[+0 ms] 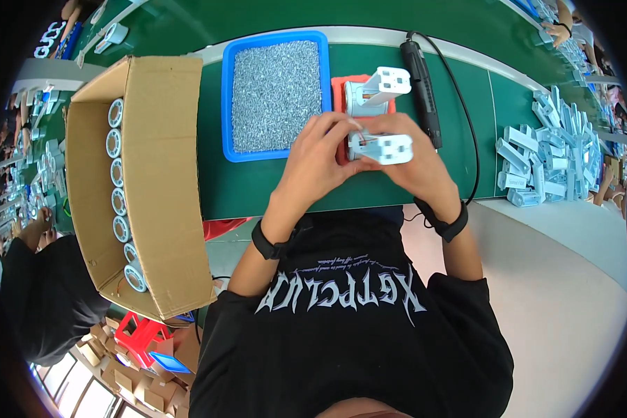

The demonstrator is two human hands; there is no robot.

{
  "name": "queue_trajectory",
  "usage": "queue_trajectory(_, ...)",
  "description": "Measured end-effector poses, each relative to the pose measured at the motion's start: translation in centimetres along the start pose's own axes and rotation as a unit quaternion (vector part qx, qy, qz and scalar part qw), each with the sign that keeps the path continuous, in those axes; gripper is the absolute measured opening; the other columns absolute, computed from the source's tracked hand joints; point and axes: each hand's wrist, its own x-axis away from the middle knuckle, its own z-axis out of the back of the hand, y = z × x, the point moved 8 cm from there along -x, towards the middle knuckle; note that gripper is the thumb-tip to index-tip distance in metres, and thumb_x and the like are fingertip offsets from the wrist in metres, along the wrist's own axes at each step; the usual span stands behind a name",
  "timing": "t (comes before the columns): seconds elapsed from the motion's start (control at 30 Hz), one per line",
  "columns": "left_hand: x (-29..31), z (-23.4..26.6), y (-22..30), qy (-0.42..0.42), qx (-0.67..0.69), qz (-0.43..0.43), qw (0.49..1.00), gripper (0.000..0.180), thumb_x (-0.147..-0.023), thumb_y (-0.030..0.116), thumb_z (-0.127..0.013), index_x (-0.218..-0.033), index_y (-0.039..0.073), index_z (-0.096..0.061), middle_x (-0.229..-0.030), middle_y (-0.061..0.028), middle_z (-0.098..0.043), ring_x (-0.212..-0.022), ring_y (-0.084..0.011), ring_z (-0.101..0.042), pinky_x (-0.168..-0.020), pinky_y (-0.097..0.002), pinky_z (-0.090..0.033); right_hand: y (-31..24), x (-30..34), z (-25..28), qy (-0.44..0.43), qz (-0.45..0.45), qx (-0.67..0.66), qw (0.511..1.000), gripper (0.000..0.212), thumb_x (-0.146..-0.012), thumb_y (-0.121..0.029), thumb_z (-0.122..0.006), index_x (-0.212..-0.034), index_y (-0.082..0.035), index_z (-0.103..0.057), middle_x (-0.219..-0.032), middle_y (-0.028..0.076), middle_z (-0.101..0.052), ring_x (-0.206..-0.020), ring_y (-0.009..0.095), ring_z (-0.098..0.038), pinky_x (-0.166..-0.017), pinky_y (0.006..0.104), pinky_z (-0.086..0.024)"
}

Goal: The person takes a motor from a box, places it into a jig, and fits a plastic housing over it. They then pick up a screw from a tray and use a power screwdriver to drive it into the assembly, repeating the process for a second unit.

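Both hands are closed around a white plastic housing [390, 149] with a rounded body and a flat end that has square holes. My left hand [312, 159] grips its left side, and my right hand [423, 166] wraps over its top and right side. Thin reddish wires seem to show between the fingers. Just beyond my hands, a second white housing [369, 97] of the same kind sits in an orange-red holder [338, 94]. The held piece is over the near part of this holder, but my fingers hide whether it rests in it.
Left of the holder lies a blue tray [227, 104] full of small metal screws. A black electric screwdriver [421, 90] with a cord lies to the right. A cardboard box [167, 188] with several round white parts stands left; white plastic pieces [550, 153] are piled far right.
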Motion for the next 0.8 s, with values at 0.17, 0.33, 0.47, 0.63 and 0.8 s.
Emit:
queue_trajectory(0.17,-0.7,0.2,0.2,-0.005,0.021,-0.006,1.000,0.052,-0.057,0.015,-0.085,-0.105,0.008,-0.065,-0.098,-0.0090,-0.058,-0.095,-0.0294,-0.056,-0.083,-0.0396,-0.048,-0.3,-0.2,1.0,-0.026,-0.026,0.046,0.998,0.038,-0.072,-0.006,-0.077,-0.104,-0.005,-0.056,-0.099,0.010,-0.059,-0.086,0.032,-0.061,-0.072,0.0367,-0.050)
queue_trajectory(0.33,-1.0,0.2,0.0,-0.028,0.039,0.026,0.999,0.048,-0.056,0.016,-0.085,-0.100,0.007,-0.068,-0.091,-0.0090,-0.059,-0.090,-0.0283,-0.057,-0.080,-0.0389,-0.049,-1.3,-0.8,0.7,-0.092,-0.062,0.100,0.989,0.034,-0.075,-0.010,-0.074,-0.102,-0.004,-0.054,-0.097,0.013,-0.056,-0.083,0.035,-0.059,-0.069,0.0406,-0.048)
queue_trajectory(0.47,-1.0,0.3,-0.3,-0.030,0.023,0.034,0.999,0.047,-0.056,0.017,-0.085,-0.098,0.006,-0.069,-0.088,-0.0084,-0.060,-0.087,-0.0274,-0.058,-0.078,-0.0386,-0.050,-1.1,-1.2,0.6,-0.111,-0.103,0.101,0.983,0.034,-0.077,-0.011,-0.072,-0.103,-0.004,-0.051,-0.096,0.013,-0.055,-0.082,0.036,-0.058,-0.068,0.0421,-0.048)
queue_trajectory(0.63,-1.1,0.4,-0.4,-0.011,0.034,0.013,0.999,0.047,-0.056,0.018,-0.085,-0.098,0.007,-0.070,-0.087,-0.0080,-0.060,-0.086,-0.0267,-0.059,-0.077,-0.0384,-0.050,-1.8,-1.2,0.3,-0.119,-0.090,0.118,0.982,0.035,-0.076,-0.010,-0.071,-0.103,-0.003,-0.050,-0.098,0.012,-0.055,-0.082,0.036,-0.058,-0.067,0.0423,-0.047)
queue_trajectory(0.8,-1.1,0.3,-0.5,-0.004,0.012,0.005,1.000,0.051,-0.054,0.022,-0.088,-0.101,0.010,-0.071,-0.086,-0.0068,-0.061,-0.084,-0.0245,-0.060,-0.073,-0.0368,-0.051,-2.0,-1.4,0.3,-0.132,-0.074,0.171,0.974,0.035,-0.076,-0.010,-0.071,-0.103,-0.003,-0.050,-0.097,0.012,-0.056,-0.082,0.036,-0.058,-0.067,0.0422,-0.048)
